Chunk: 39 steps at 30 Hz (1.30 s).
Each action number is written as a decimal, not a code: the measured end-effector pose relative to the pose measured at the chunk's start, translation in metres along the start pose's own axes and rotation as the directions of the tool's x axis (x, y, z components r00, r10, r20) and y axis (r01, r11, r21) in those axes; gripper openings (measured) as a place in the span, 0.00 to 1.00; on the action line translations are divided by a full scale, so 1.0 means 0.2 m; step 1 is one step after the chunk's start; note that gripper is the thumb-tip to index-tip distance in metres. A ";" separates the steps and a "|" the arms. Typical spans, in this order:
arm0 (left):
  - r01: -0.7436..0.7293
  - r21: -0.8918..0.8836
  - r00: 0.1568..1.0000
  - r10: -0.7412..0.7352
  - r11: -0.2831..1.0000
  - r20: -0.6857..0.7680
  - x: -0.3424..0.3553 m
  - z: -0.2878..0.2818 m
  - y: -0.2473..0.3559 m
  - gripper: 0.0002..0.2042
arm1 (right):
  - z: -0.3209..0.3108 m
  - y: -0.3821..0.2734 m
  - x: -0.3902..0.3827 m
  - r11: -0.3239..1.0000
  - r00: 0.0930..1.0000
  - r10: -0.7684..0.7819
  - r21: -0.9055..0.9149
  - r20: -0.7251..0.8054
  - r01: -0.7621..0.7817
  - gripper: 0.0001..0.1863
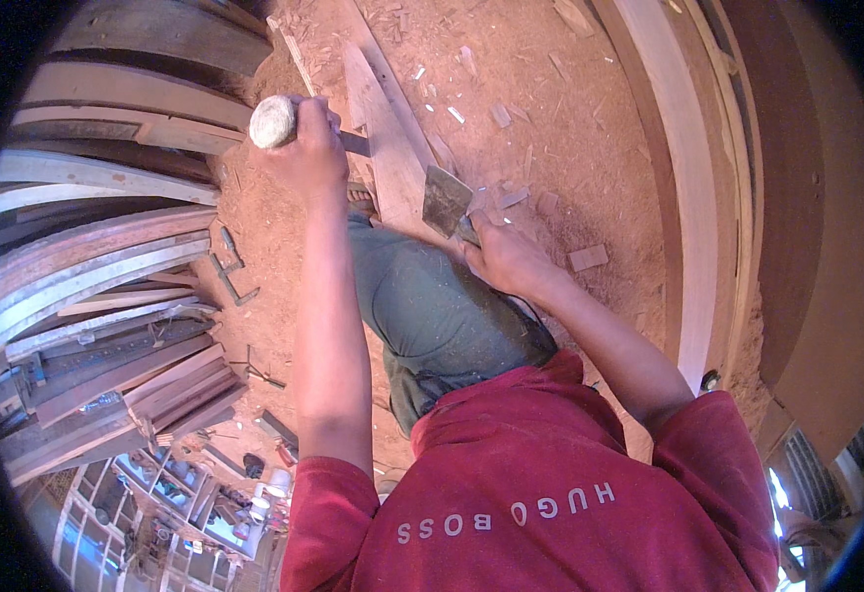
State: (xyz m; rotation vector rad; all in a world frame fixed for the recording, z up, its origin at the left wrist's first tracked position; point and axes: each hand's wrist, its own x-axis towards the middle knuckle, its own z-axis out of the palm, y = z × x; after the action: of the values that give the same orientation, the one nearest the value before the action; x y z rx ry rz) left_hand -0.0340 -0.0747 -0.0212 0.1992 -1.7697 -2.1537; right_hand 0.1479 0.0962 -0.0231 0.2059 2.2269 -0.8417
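Observation:
My left hand point(315, 158) is closed around a chisel, its thick, pale round wooden handle end point(274, 121) facing up. The chisel's dark flat blade point(355, 144) reaches right to the edge of a tapered wooden board point(395, 163). The board lies between my hands, its near end by my bent leg in green trousers point(432, 296). Lower and to the right, my right hand point(506, 255) grips a short-handled tool with a flat, squarish grey head point(446, 201). That head overlaps the board's right side; whether it touches the wood, I cannot tell.
Sawdust and wood chips cover the ground point(570, 128). Stacked timber point(96, 266) lines the left side, with a metal clamp-like tool point(229, 266) beside it. Long planks point(688, 187) run down the right. Shelves with assorted items point(190, 488) stand at lower left.

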 end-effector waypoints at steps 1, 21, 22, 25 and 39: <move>0.027 -0.013 0.999 -0.028 1.000 -0.020 0.01 0.01 0.01 0.02 | -0.01 0.00 0.00 1.000 1.000 0.005 0.003 0.006 -0.005 0.23; -0.014 -0.020 0.999 0.014 1.000 0.036 -0.03 -0.03 -0.02 0.01 | -0.01 0.02 0.02 1.000 1.000 0.006 0.009 0.016 -0.006 0.27; -0.015 -0.008 0.999 0.015 1.000 0.030 -0.02 -0.03 -0.03 0.01 | -0.01 0.01 0.01 1.000 1.000 0.011 0.009 0.018 -0.011 0.27; -0.050 0.089 0.996 0.043 0.995 0.078 0.01 -0.03 -0.03 0.01 | -0.01 0.01 0.01 1.000 1.000 0.008 0.027 0.007 -0.008 0.23; -0.135 0.165 0.988 0.119 0.977 0.102 -0.02 -0.01 -0.08 0.03 | -0.18 -0.06 -0.02 0.963 0.949 -0.192 0.140 -0.251 0.232 0.20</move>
State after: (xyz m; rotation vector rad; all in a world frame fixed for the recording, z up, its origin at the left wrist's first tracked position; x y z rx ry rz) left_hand -0.0325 -0.0730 -0.0380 0.0280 -1.9646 -1.9513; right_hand 0.1258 0.1089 0.0049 0.1523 2.4308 -1.1780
